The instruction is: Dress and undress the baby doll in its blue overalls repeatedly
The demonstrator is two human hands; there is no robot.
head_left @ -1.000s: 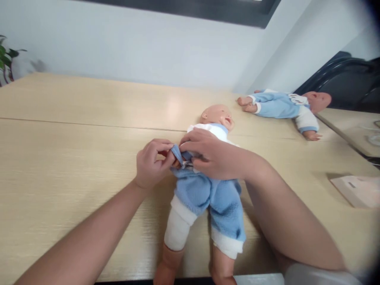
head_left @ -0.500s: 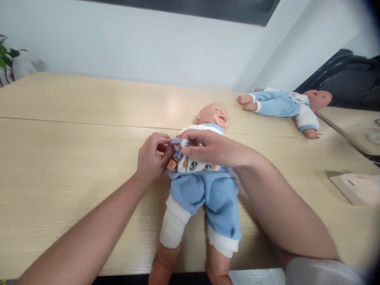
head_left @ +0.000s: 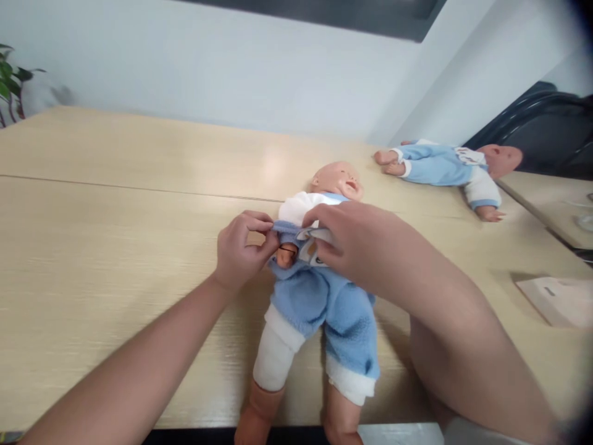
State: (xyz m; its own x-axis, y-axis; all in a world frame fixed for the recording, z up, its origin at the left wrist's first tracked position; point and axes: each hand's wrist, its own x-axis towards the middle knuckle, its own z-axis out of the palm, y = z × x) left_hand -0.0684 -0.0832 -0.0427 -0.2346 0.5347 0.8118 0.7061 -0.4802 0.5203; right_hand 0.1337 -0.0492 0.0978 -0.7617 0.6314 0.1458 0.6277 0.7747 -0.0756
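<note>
A baby doll [head_left: 336, 179] lies face up in front of me, in a white top and fuzzy blue pants [head_left: 301, 300] with white cuffs. My left hand [head_left: 245, 247] pinches the edge of the blue sleeve cuff [head_left: 288, 230], just above the doll's small hand [head_left: 286, 255]. Over the doll's chest, my right hand [head_left: 359, 238] holds the lifted edge of the white printed front panel [head_left: 307, 250] between thumb and fingers. Most of that panel is hidden behind the right hand.
A second doll [head_left: 435, 165] in similar clothes lies at the back right of the wooden table [head_left: 115, 247]. A pale flat box [head_left: 556, 300] sits at the right. A plant [head_left: 13, 80] stands at the far left, and a dark chair [head_left: 537, 127] is behind the second doll.
My right hand has shifted right and turned, pulling up the panel's edge. The white sleeve and blue cuff now show more. My left hand keeps its pinch near the doll's wrist.
</note>
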